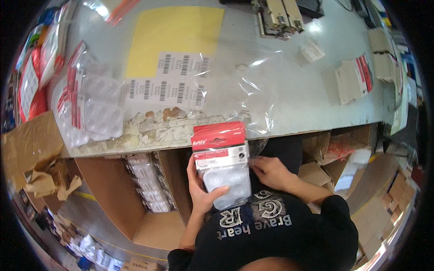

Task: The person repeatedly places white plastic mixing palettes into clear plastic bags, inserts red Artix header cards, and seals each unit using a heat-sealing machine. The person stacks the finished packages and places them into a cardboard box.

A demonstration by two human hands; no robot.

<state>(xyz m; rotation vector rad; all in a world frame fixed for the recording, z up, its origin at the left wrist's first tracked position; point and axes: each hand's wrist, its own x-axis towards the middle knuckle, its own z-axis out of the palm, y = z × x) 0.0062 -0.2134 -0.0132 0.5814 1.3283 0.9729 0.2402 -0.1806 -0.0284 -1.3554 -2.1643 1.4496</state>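
My left hand (202, 192) is wrapped around a stack of clear blister packs (227, 180) with red and white header cards, its thumb across the front plastic. The stack is held upright at the table's near edge, with several cards fanned at its top. Along the stack's right side, my right hand (270, 171) has its fingers curled together; the fingertips are partly hidden, and what they grip cannot be made out. A clear plastic bag (253, 86) spreads over the table just beyond, its film hanging down near the right hand.
More blister packs (101, 110) lie piled at the table's left. Barcode label sheets (167, 86) and a yellow sheet (174, 34) lie mid-table. A card stack (352, 81) sits right, a metal device (281, 18) at the back. Below stands an open cardboard box (113, 189) holding white packs.
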